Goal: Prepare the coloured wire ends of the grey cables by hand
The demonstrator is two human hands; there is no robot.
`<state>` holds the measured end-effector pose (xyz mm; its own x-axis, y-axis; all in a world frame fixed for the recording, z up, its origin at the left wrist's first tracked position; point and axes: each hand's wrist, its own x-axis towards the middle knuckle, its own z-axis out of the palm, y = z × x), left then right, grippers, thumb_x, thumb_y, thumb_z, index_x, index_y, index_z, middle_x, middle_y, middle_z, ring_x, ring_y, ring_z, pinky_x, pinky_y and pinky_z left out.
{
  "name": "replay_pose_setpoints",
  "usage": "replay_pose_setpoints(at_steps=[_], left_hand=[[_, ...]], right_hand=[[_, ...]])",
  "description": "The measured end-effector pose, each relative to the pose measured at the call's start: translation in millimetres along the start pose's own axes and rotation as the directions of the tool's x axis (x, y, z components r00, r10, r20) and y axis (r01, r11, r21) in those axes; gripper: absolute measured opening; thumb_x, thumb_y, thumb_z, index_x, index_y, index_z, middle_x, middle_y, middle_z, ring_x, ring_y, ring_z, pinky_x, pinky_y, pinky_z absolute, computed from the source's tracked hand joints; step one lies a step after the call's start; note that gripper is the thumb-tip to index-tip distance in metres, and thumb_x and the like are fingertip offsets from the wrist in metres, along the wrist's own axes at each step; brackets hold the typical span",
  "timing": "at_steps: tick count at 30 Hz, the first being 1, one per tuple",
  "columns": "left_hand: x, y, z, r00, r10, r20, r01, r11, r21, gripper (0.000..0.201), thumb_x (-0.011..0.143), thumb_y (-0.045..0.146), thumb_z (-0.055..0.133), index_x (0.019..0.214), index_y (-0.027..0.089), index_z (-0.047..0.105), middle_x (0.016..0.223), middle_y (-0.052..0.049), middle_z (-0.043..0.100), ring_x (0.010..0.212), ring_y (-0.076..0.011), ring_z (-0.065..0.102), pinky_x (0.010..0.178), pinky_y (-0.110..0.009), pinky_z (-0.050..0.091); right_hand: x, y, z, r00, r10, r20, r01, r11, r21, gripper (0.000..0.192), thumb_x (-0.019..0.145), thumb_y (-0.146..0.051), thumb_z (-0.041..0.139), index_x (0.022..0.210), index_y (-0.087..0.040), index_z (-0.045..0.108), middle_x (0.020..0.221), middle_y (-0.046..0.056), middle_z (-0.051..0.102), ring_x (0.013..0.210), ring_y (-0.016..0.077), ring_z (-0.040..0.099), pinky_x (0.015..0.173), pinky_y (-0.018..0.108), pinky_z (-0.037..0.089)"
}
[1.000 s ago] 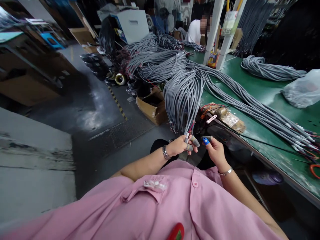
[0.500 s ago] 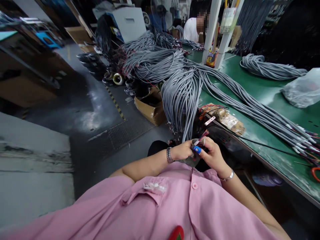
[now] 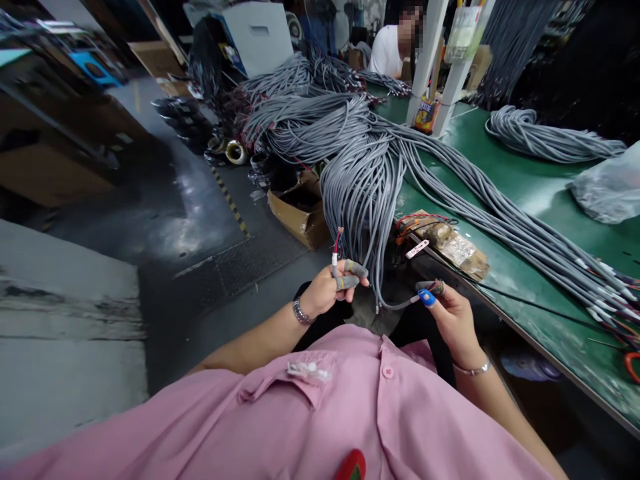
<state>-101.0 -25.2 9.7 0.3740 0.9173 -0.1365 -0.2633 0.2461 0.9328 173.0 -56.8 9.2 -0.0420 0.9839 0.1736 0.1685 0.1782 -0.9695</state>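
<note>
My left hand (image 3: 327,290), with grey covers on its fingers, is closed around a grey cable end (image 3: 335,260). That end points upward, with a white band and thin red and dark wires at its tip. My right hand (image 3: 455,320) has a blue cover on the thumb and pinches another grey cable (image 3: 397,307) near its end, against a grey-covered finger. This second cable curves down from the large bundle of grey cables (image 3: 360,190) draped over the table corner. The hands are well apart above my lap.
On the green table (image 3: 530,190) lie long grey cables (image 3: 525,220), a taped cardboard piece (image 3: 457,250) and a clear plastic bag (image 3: 607,187). An open cardboard box (image 3: 300,217) stands on the floor. A person in white (image 3: 387,50) sits across the table.
My hands have moved apart from where they met. The left went left and now has an upright cable end; the right went right, drawing a cable end with it.
</note>
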Motion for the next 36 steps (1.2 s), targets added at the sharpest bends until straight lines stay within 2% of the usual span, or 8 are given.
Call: replay_pose_setpoints(at_steps=[6,9,13,19,25,28,32,36], left_hand=[[9.5,4.9,31.7,0.999,-0.004,0.049,-0.005,0.981,0.195,0.033,0.083,0.043,0.062,0.094,0.012,0.065,0.085,-0.006,0.068,0.054,-0.0057,0.051,0.049,-0.019,0.035],[19.7,-3.8,50.9,0.992,-0.034,0.121,0.010,0.980,0.200,0.032,0.082,0.042,0.063,0.091,0.012,0.063,0.077,-0.004,0.065,0.063,-0.0091,0.057,0.058,-0.020,0.041],[30.4,-20.4,58.3,0.976,-0.185,0.113,0.175,0.980,0.096,0.032,0.081,0.042,0.062,0.093,0.012,0.058,0.079,-0.006,0.066,0.055,-0.0100,0.061,0.043,-0.018,0.033],[27.7,-30.9,57.9,0.987,-0.143,0.067,0.124,0.965,0.231,0.032,0.077,0.044,0.067,0.082,0.014,0.057,0.065,-0.001,0.063,0.042,-0.0060,0.053,0.039,-0.017,0.030],[21.3,-29.5,58.8,0.986,-0.156,0.058,0.114,0.886,0.449,0.028,0.075,0.038,0.070,0.086,0.014,0.060,0.049,0.003,0.059,0.037,-0.0072,0.049,0.038,-0.017,0.032],[22.9,-27.7,57.6,0.990,-0.135,0.033,0.115,0.926,0.359,0.028,0.077,0.040,0.068,0.079,0.013,0.059,0.048,0.002,0.058,0.035,-0.0068,0.048,0.036,-0.017,0.030],[25.6,-27.4,54.2,0.986,-0.127,-0.108,0.137,0.986,0.091,0.033,0.073,0.042,0.070,0.070,0.013,0.055,0.058,-0.001,0.062,0.040,-0.0092,0.056,0.035,-0.018,0.029],[25.4,-30.6,51.5,0.985,-0.104,-0.141,0.105,0.994,0.000,0.027,0.074,0.037,0.068,0.075,0.011,0.059,0.062,-0.003,0.064,0.043,-0.0114,0.060,0.035,-0.018,0.030]], right_hand=[[10.4,-6.3,30.6,0.976,0.042,0.215,-0.061,0.995,0.083,0.019,0.082,-0.040,0.066,0.082,-0.021,0.068,0.070,0.001,0.063,0.061,0.0145,0.053,0.058,0.028,0.044],[15.6,-2.0,41.5,0.975,0.120,0.185,-0.154,0.971,0.182,0.023,0.077,-0.043,0.070,0.083,-0.021,0.065,0.068,0.001,0.063,0.058,0.0137,0.054,0.054,0.027,0.044],[16.4,12.5,42.3,0.960,0.260,0.105,-0.280,0.905,0.321,0.027,0.074,-0.043,0.073,0.081,-0.019,0.063,0.065,0.000,0.063,0.052,0.0104,0.047,0.047,0.023,0.036],[12.8,21.1,44.4,0.910,0.400,0.104,-0.396,0.772,0.498,0.026,0.069,-0.040,0.076,0.075,-0.019,0.061,0.058,-0.005,0.053,0.047,0.0071,0.037,0.044,0.022,0.029],[24.4,7.2,45.8,0.964,0.249,0.097,-0.266,0.930,0.254,0.027,0.067,-0.040,0.078,0.071,-0.018,0.063,0.063,-0.002,0.058,0.054,0.0098,0.045,0.051,0.024,0.036],[29.0,3.7,46.8,0.963,0.248,0.100,-0.266,0.926,0.267,0.027,0.069,-0.042,0.077,0.070,-0.018,0.063,0.060,-0.003,0.056,0.052,0.0095,0.043,0.051,0.025,0.036],[27.3,9.1,51.8,0.950,0.304,0.069,-0.307,0.875,0.373,0.029,0.068,-0.042,0.077,0.072,-0.019,0.061,0.057,-0.005,0.050,0.050,0.0087,0.038,0.047,0.023,0.032],[20.8,16.8,57.2,0.950,0.309,0.037,-0.293,0.851,0.435,0.026,0.070,-0.039,0.077,0.073,-0.020,0.060,0.057,-0.005,0.048,0.052,0.0086,0.037,0.048,0.023,0.031]])
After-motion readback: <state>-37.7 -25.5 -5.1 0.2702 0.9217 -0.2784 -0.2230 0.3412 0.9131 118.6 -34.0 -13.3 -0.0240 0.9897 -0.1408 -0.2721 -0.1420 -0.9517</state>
